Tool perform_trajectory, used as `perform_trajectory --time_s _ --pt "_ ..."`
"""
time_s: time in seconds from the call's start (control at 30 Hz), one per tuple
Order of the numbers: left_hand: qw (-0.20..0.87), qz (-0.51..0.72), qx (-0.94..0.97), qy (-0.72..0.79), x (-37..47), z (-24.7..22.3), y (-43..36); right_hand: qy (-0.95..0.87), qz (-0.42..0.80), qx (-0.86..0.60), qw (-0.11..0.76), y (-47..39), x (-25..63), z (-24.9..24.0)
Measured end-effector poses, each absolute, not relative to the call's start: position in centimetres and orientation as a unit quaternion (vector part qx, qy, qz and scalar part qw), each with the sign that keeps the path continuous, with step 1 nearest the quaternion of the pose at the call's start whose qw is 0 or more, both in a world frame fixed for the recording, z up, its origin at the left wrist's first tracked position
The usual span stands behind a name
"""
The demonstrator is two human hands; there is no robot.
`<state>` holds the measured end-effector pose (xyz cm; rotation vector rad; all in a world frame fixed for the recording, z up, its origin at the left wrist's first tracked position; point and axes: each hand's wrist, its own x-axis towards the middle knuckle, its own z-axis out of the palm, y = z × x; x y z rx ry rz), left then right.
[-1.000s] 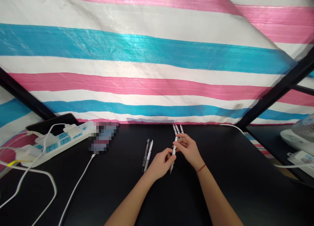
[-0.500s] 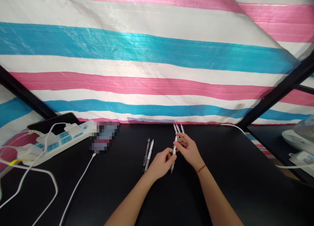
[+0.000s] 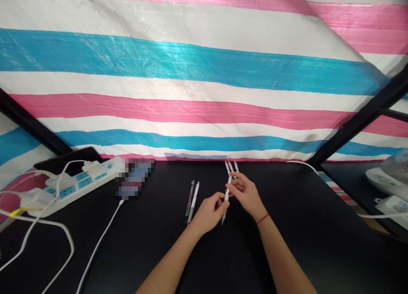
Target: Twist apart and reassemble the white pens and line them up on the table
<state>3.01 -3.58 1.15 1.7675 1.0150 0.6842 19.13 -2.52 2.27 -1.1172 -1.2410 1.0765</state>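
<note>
Both of my hands grip one white pen (image 3: 227,195), which slants with its tip toward me. My left hand (image 3: 209,212) pinches it near the lower, greyish end, closed between thumb and fingers. Higher up, my right hand (image 3: 245,193) is closed on the barrel near its top. Three white pens (image 3: 231,166) lie side by side at the back of the table, partly hidden behind my right hand. To the left of my left hand rest a dark pen (image 3: 190,200) and a white pen with a grey grip (image 3: 194,202), close together.
A white power strip (image 3: 106,171) with plugs and cables stands at the left, beside a pixelated phone-like device (image 3: 135,179) on a white cable (image 3: 100,245). Striped sheeting (image 3: 191,111) closes off the back of the black table (image 3: 296,226). Black frame bars (image 3: 347,128) rise at both sides.
My hands keep the same hold on the pen, with only a very slight shift. The other pens stay where they were.
</note>
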Motion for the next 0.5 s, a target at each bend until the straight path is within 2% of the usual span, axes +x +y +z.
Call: perform_trajectory --time_s 0.5 --pt "0.48 0.281 0.717 0.421 2.84 1.25 -3.42 -0.502 0.479 -0.453 0.559 -2.52 19.3 2.13"
